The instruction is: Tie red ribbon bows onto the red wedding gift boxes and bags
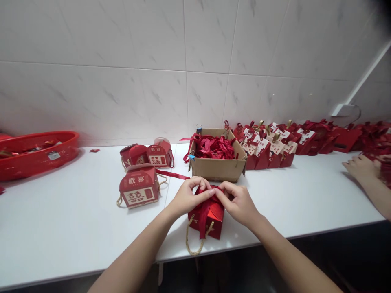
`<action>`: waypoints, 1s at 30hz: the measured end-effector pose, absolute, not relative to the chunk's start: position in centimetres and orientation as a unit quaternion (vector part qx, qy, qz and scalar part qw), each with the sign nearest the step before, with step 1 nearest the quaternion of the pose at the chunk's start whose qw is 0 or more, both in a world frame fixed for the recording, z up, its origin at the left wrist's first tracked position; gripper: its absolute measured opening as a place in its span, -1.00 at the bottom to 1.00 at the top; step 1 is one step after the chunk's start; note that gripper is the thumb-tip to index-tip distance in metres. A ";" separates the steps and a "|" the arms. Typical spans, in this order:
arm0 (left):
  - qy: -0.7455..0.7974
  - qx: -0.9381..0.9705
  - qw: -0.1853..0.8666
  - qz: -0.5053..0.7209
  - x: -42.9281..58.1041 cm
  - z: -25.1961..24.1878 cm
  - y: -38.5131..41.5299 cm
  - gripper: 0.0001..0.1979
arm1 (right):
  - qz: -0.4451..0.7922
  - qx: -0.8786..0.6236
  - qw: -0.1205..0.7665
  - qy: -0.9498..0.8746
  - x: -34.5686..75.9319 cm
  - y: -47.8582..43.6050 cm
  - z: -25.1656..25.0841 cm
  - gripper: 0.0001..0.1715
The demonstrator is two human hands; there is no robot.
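Observation:
A red gift box (215,221) with a gold rope handle (194,250) stands near the table's front edge, below both hands. Dark red ribbon (203,219) lies over its top and hangs down its near side. My left hand (192,195) pinches the ribbon above the box, thumb and fingers together. Opposite it, my right hand (236,201) pinches the ribbon too, and the fingertips of both hands meet. The exact shape of the ribbon between the fingers is hidden. One ribbon tail (174,175) stretches left across the table.
Behind the hands stands a cardboard box (216,169) full of red ribbons. Several red gift boxes (139,187) sit to the left, near a red plastic basin (65,152). Rows of red boxes with tags (261,152) line the wall. Another person's hand (362,167) is at right.

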State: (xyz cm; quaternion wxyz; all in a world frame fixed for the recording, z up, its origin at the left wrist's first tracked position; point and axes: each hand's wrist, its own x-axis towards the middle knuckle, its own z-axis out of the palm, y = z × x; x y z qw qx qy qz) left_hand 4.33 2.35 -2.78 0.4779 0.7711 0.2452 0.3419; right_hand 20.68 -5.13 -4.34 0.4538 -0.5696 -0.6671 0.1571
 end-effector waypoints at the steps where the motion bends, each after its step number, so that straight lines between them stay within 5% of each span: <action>1: 0.246 0.764 0.489 0.342 4.4 -2.8 2.3 -0.61 | 0.154 -0.568 0.454 -0.669 20.7 -5.1 -4.3 -0.68; 30: 0.268 0.813 0.445 0.263 4.1 -3.1 2.3 -0.61 | 0.128 -0.606 0.482 -0.620 22.4 -4.6 -4.7 -0.65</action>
